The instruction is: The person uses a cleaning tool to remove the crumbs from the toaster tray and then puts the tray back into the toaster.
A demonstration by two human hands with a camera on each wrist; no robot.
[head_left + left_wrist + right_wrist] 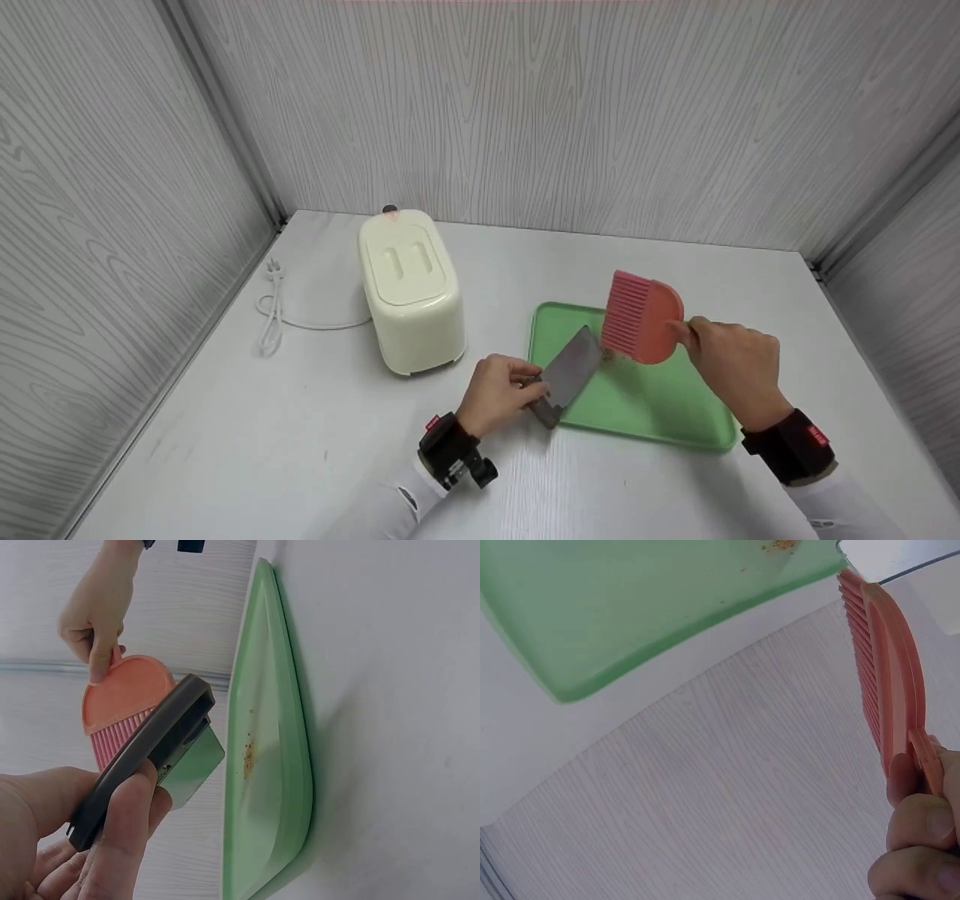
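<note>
My right hand (739, 367) grips the short handle of an orange hand brush (664, 322) with pink bristles (626, 315), raised over the green tray (675, 405). My left hand (501, 394) pinches the dark handle (142, 757) of a flat, shiny metal scraper (574, 367), thumb on one side and fingers on the other. Its grey blade slants up over the tray's left part, its far end close to the bristle tips. In the left wrist view the blade mirrors green. Small brown crumbs (249, 757) lie on the tray; from the head they are mostly hidden behind the brush.
A cream toaster (412, 300) with a lid on top stands left of the tray. Its white cord (322, 327) leads left to a plug (274, 270) on the white table. Pale wood-grain panels (525, 112) enclose the back and both sides.
</note>
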